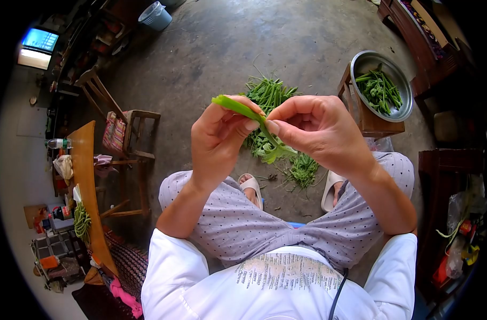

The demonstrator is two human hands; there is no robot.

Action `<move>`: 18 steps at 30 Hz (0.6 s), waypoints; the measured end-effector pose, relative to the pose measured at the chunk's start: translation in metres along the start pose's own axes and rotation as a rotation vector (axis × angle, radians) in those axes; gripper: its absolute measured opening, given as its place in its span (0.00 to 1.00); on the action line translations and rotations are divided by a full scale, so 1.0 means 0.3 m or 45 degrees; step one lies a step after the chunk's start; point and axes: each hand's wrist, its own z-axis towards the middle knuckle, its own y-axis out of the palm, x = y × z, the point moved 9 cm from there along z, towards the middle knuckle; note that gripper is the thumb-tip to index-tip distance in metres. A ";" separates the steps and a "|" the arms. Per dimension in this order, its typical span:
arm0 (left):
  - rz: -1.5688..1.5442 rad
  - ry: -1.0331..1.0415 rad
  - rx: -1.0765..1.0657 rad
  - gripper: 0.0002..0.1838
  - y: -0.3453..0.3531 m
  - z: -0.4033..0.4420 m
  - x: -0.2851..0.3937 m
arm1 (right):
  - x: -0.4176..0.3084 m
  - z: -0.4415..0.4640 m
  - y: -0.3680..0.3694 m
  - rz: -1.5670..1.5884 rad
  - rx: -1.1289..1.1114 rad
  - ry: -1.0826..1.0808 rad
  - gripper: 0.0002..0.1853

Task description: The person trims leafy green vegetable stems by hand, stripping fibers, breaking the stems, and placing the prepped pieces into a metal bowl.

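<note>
A green stalk [237, 106] with leaves at its lower end is held up between my two hands, above the floor. My left hand [222, 133] pinches it between thumb and fingers near the middle. The fingertips of my right hand [313, 128] close on the stalk just to the right of that. Below and behind the hands, a pile of green stalks [270, 92] lies on the floor, and a smaller heap of leafy greens [303, 170] lies nearer my feet. Cut or picked greens [379, 90] rest in a metal basin [407, 101] at the right.
The basin stands on a wooden stool [379, 127]. A wooden chair [139, 114] and a long wooden table [83, 160] are at the left. A grey bucket [157, 18] stands at the back left. Dark wooden furniture [451, 160] lines the right side.
</note>
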 end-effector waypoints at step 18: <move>-0.002 0.047 -0.043 0.09 0.012 0.013 0.009 | -0.021 -0.006 -0.030 -0.112 0.136 -0.156 0.07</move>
